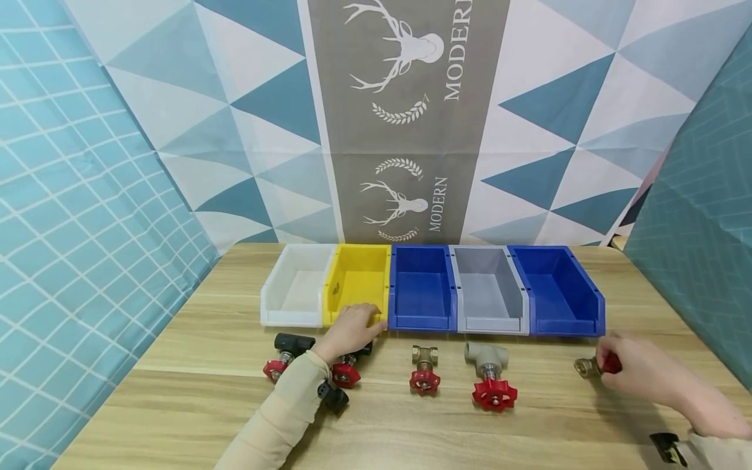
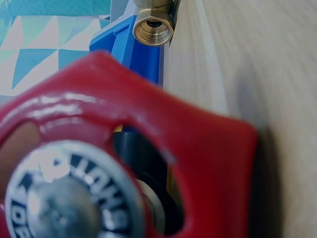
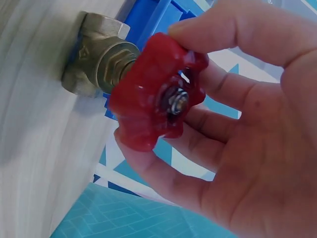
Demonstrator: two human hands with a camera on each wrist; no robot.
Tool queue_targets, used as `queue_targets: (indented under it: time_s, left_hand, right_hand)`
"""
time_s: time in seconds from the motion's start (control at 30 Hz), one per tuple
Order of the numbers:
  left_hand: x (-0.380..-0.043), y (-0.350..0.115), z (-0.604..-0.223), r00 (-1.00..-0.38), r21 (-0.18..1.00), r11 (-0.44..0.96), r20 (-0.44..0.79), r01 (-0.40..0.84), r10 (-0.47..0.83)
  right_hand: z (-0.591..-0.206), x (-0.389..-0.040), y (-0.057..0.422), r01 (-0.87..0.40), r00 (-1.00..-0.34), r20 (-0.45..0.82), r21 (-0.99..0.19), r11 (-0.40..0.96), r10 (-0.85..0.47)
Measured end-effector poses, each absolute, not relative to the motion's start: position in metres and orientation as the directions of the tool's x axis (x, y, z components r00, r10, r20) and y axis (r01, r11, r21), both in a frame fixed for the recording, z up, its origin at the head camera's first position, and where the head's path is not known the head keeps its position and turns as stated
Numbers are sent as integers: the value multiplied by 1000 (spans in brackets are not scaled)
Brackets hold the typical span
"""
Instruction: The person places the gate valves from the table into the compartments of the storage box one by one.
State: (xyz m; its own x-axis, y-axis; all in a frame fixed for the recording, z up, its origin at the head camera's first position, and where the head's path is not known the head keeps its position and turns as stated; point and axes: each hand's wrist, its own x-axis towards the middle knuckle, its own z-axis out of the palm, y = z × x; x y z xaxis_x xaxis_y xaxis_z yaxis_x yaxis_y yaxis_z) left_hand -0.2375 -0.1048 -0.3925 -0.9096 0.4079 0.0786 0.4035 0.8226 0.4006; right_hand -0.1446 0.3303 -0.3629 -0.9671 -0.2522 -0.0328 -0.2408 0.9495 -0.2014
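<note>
1. Nearest, the left forearm (image 1: 264,424) slants in from the lower left in a pale sleeve, a black wrist camera (image 1: 332,395) at its cuff; the right forearm (image 1: 712,411) enters from the lower right.
2. A gray tee-bodied valve (image 1: 487,356) and a small brass valve (image 1: 424,356) lie on the wooden tabletop (image 1: 546,424) between the arms, red wheels toward the person.
3. The right hand (image 1: 643,372) curls round the red handwheel (image 3: 143,94) of the rightmost brass valve (image 1: 586,367), thumb and fingers on opposite sides of its rim, the body pointing away from the palm.
4. The left hand (image 1: 348,331) reaches over a black valve (image 1: 365,350), fingers bent near the yellow bin (image 1: 355,287); I cannot tell how open it is or whether it grips that valve. Another black valve (image 1: 294,343) lies just left of the wrist.
5. Beyond, white (image 1: 273,313), yellow, blue (image 1: 423,321), gray (image 1: 492,324) and blue (image 1: 566,326) bins stand in a row.
6. Farthest hangs a deer-printed cloth (image 1: 405,130).
</note>
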Motion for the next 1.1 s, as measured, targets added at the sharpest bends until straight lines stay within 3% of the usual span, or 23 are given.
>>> queue_targets:
  time_s: [0.6,1.1]
  left_hand:
    - [-238,-105,-394,-911,404,823,75,399,405]
    - [-237,-105,-393,-909,403,821,79,405,410]
  right_hand:
    - [-347,-153,329,-264,-954,-87,-206,942,-286]
    - [-326,-161,317,-353,-935,68,-157,922,-347]
